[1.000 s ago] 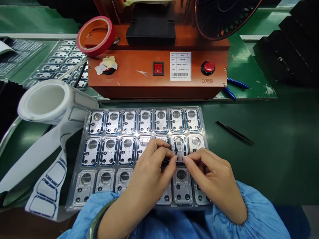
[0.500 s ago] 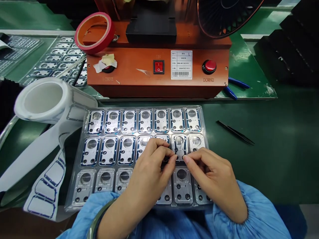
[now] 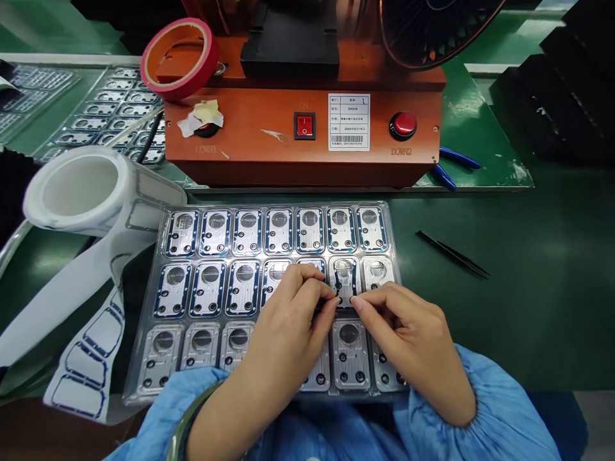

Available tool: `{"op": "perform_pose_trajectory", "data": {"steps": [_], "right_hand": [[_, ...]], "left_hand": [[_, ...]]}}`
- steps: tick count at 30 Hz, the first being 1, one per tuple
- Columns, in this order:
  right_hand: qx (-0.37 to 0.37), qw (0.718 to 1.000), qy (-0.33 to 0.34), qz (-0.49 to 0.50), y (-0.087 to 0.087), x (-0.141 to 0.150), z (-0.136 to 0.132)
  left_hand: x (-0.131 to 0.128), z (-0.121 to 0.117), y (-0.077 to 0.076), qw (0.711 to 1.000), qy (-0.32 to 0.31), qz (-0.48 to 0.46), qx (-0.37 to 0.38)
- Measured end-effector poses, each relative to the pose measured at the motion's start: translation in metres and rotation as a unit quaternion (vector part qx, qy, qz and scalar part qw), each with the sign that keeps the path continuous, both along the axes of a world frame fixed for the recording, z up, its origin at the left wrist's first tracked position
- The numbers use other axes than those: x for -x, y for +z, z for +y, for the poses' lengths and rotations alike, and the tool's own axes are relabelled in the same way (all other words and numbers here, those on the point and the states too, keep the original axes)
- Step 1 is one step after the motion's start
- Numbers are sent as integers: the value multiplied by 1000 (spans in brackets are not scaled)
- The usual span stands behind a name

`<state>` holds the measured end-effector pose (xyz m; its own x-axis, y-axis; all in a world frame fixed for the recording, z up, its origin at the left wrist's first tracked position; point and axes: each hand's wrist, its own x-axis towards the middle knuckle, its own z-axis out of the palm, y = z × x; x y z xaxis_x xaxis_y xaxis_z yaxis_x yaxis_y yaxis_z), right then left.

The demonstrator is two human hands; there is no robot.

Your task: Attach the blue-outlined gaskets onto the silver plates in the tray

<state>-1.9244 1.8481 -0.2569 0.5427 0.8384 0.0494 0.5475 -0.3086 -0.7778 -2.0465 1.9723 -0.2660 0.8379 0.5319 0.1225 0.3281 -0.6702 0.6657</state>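
Observation:
My left hand (image 3: 288, 320) and my right hand (image 3: 413, 333) meet over a clear plastic tray (image 3: 394, 237) of silvery metal plates. Each pinches a lower end of a thin dark blue adhesive frame (image 3: 354, 278), which hangs over one metal plate (image 3: 344, 288) in the middle row. The frame's sides bow inward, and its lower part is partly hidden by fingertips. Plates in the back row, such as the metal plate (image 3: 369, 235) at its right end, carry blue frames along their edges. Bare metal shows on the front-row plates, including the plate (image 3: 350, 358) below my fingers.
A white roll (image 3: 156, 192) of blue frames trails its strip at left. Black tweezers (image 3: 451, 253) lie right of the tray. Behind stands an orange machine (image 3: 250, 150) with red tape (image 3: 209, 64) on it. Blue-handled pliers (image 3: 444, 176) and a fan (image 3: 432, 32) are at back right.
The whole view has shifted slightly. Both hands keep their pinch, and the blue frame's lower ends have barely moved over the same plate.

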Motion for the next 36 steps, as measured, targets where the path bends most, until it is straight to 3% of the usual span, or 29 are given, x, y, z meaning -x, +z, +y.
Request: {"op": "perform_pose_trajectory", "data": {"steps": [7, 17, 36], "right_hand": [[17, 999, 50, -10, 7, -7, -3], [13, 997, 45, -55, -2, -6, -4], [36, 989, 65, -130, 3, -6, -2]], "left_hand": [[-1, 1, 1, 999, -9, -17, -39], [-2, 0, -1, 999, -8, -30, -44], [-1, 1, -1, 1000, -14, -16, -21]]}}
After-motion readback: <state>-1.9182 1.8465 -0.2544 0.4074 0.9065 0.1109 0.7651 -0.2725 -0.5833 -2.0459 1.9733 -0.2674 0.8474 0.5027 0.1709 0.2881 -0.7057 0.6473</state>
